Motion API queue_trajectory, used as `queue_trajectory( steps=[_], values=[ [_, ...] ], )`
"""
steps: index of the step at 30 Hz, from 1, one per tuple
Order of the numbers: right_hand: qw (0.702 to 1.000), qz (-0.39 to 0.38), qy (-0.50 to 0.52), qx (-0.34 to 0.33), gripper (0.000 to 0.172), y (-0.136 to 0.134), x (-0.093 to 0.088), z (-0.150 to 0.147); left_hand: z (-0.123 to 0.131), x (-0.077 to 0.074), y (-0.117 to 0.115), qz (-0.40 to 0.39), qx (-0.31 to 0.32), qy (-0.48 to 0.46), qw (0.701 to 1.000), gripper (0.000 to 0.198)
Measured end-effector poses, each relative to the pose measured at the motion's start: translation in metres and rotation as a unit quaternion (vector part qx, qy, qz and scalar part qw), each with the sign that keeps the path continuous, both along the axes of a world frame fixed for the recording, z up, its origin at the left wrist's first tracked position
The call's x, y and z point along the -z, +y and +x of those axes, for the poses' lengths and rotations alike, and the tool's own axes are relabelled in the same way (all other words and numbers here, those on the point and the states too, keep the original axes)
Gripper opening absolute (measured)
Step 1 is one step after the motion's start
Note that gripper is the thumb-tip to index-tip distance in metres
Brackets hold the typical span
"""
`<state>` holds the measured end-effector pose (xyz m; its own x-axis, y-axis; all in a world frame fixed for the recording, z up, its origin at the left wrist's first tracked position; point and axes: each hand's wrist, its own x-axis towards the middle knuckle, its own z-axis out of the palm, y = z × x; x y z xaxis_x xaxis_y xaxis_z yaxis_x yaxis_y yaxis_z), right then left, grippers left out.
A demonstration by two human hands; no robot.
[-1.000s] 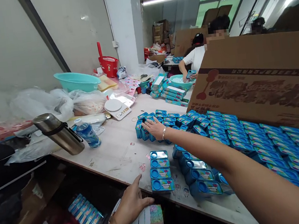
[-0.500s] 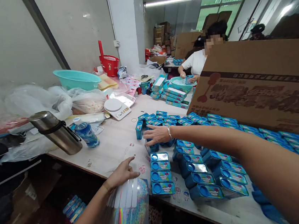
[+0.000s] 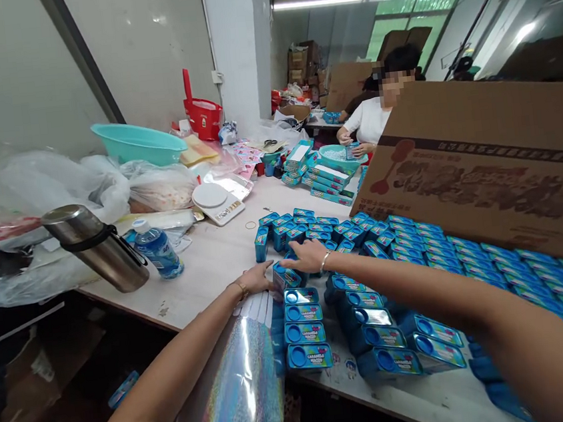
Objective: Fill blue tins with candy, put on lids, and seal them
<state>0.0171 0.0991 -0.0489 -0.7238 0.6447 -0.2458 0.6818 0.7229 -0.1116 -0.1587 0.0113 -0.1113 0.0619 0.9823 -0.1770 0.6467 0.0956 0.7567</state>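
Many small blue tins labelled Caramelo Macizo [image 3: 305, 333] lie in rows across the white table [image 3: 216, 261]. My right hand [image 3: 306, 255] rests palm down, fingers spread, on a group of tins near the middle. My left hand [image 3: 256, 279] reaches in beside it, fingers touching the side of one blue tin [image 3: 287, 277] at the left end of that group. A shiny holographic sheet [image 3: 240, 390] lies under my left forearm at the table's front edge.
A large open cardboard box [image 3: 482, 163] stands at the right. A steel flask [image 3: 95, 247], water bottle [image 3: 159, 249], white scale [image 3: 217, 203], teal basin [image 3: 137, 142] and plastic bags sit at the left. Another person in white [image 3: 370, 121] works at the far end.
My left hand came up from the table's front edge to the tins beside my right hand. My right hand drew a little nearer with the tins under it.
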Motion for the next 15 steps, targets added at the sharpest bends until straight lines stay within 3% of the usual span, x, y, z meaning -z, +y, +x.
queue_trajectory(
  steps=[3,5,10,13,15],
  values=[
    [0.998,-0.044,0.008,-0.039,0.081,-0.001,0.005,-0.006,0.010,-0.006,0.001,-0.011,0.037,0.053,0.998,0.031],
    [0.992,-0.098,-0.001,-0.084,0.087,0.006,0.004,-0.004,0.015,-0.009,-0.007,-0.011,0.057,0.079,0.995,0.023],
    [0.971,-0.191,-0.025,-0.144,0.088,0.019,-0.002,0.002,0.023,-0.019,-0.024,-0.016,0.112,0.137,0.984,0.039],
    [0.977,-0.176,0.012,-0.122,0.083,0.012,-0.007,0.006,0.013,-0.035,-0.036,-0.033,0.100,0.140,0.985,0.039],
    [0.979,-0.149,0.101,-0.092,0.073,0.003,-0.015,0.017,-0.001,-0.050,-0.057,-0.018,0.066,0.126,0.990,0.037]
  ],
)
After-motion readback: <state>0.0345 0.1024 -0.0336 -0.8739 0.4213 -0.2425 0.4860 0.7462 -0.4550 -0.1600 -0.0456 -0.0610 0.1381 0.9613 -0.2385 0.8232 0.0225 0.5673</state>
